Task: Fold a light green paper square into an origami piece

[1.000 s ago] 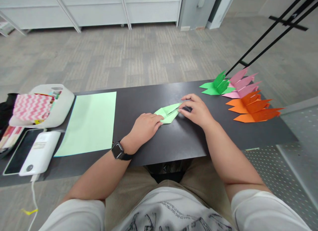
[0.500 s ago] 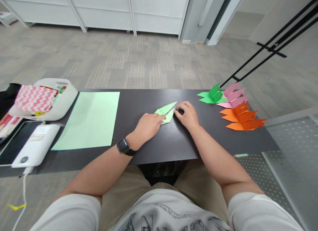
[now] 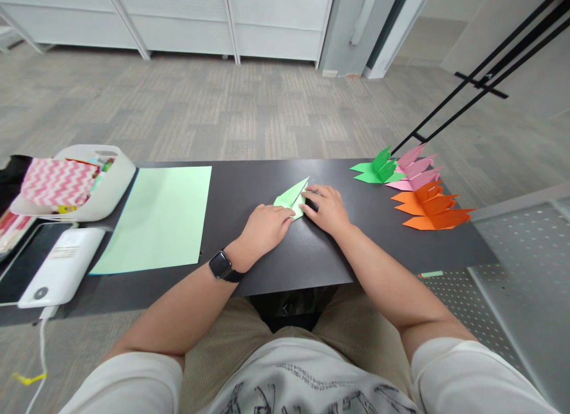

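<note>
Fingers of the right hand (image 3: 328, 209), parted, touch folded green paper (image 3: 290, 195) the left hand (image 3: 263, 228) seemingly grips.

The left hand (image 3: 266, 227) covers the near left part of the folded green paper (image 3: 291, 195), and the right hand (image 3: 328, 209) hides its right side; whether either grips or only presses cannot be told. A dark patch under the right palm may be shadow or an object. Near the bench's (image 3: 249, 179) far right corner, the pink folded paper (image 3: 416, 167) is partly behind the green folded flower (image 3: 380, 167) and the orange folded paper (image 3: 431, 209). The bench's left end is out of view, and there the picture's edge cuts off the black item (image 3: 12, 179) and the dark-screened device (image 3: 29, 262), which the white power bank (image 3: 62, 268) partly covers. The power bank's print is too small to read. Pink zigzag cloth (image 3: 57, 182) hides much of the basket's (image 3: 113, 191) contents.
</note>
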Demonstrator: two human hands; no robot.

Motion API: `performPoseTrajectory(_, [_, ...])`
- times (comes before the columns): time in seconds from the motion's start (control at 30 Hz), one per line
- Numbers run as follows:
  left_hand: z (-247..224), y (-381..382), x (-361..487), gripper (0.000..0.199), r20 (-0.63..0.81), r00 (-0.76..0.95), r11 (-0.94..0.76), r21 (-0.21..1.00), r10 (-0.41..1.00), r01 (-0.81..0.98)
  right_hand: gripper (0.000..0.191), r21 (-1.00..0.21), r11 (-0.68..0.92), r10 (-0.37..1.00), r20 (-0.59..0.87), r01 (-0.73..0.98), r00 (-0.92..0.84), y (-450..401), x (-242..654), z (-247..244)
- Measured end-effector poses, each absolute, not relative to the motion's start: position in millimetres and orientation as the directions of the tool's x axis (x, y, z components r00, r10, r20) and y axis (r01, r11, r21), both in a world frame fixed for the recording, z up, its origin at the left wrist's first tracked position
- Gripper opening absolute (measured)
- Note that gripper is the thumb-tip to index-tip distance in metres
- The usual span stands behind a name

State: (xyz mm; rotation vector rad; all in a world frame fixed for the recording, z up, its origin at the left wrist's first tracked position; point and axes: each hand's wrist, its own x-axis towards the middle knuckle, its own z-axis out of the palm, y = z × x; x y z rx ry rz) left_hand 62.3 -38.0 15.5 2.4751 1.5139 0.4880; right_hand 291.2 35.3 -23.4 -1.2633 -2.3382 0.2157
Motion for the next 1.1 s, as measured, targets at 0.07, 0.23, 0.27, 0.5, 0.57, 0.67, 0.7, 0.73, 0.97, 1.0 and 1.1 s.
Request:
performPoseTrajectory(0.07, [18.6,-40.2,61.0,0.022,0.218,0.417,-0.467,0.298,0.882,0.833,0.034,-0.322,0.557,0.827,0.299,0.766,-0.476,35.5,290.7,-23.9])
performPoseTrajectory(0.23, [26.3,-46.2,52.8,0.025,0.292,0.416,-0.493,0.283,0.861,0.823,0.035,-0.299,0.537,0.841,0.258,0.789,-0.475,35.1,290.0,-21.6])
performPoseTrajectory(0.27, [27.0,-46.9,50.8,0.027,0.296,0.42,-0.5,0.288,0.858,0.817,0.035,-0.298,0.535,0.843,0.253,0.79,-0.475,35.2,290.0,-21.1])
performPoseTrajectory(0.5, [26.2,-45.4,41.4,0.033,0.318,0.466,-0.552,0.284,0.826,0.784,0.036,-0.306,0.529,0.848,0.231,0.792,-0.477,36.5,289.5,-19.8])
performPoseTrajectory(0.57, [26.8,-44.9,40.1,0.035,0.326,0.466,-0.555,0.286,0.823,0.781,0.035,-0.308,0.526,0.849,0.234,0.792,-0.473,36.4,288.8,-19.8])
performPoseTrajectory(0.67, [29.5,-45.5,39.5,0.038,0.335,0.448,-0.544,0.293,0.829,0.786,0.035,-0.31,0.522,0.852,0.241,0.795,-0.466,36.0,288.0,-20.1])
performPoseTrajectory(0.7, [30.4,-45.9,39.5,0.038,0.339,0.446,-0.544,0.294,0.828,0.786,0.034,-0.311,0.521,0.852,0.241,0.795,-0.464,35.9,287.9,-20.2])
performPoseTrajectory(0.73, [31.2,-46.1,39.5,0.038,0.344,0.45,-0.549,0.291,0.824,0.783,0.034,-0.312,0.52,0.853,0.242,0.795,-0.463,36.0,287.9,-20.4])
performPoseTrajectory(0.97, [30.1,-42.6,33.2,0.034,0.392,0.543,-0.647,0.21,0.743,0.733,0.035,-0.337,0.526,0.85,0.241,0.781,-0.469,38.5,288.9,-20.1])
performPoseTrajectory(1.0, [30.1,-41.9,31.7,0.034,0.397,0.55,-0.656,0.205,0.734,0.727,0.036,-0.34,0.53,0.848,0.242,0.777,-0.472,38.8,289.1,-20.0])
performPoseTrajectory(1.1, [32.1,-40.4,28.5,0.034,0.424,0.545,-0.662,0.201,0.723,0.722,0.037,-0.345,0.531,0.847,0.247,0.774,-0.472,39.4,289.5,-20.6])
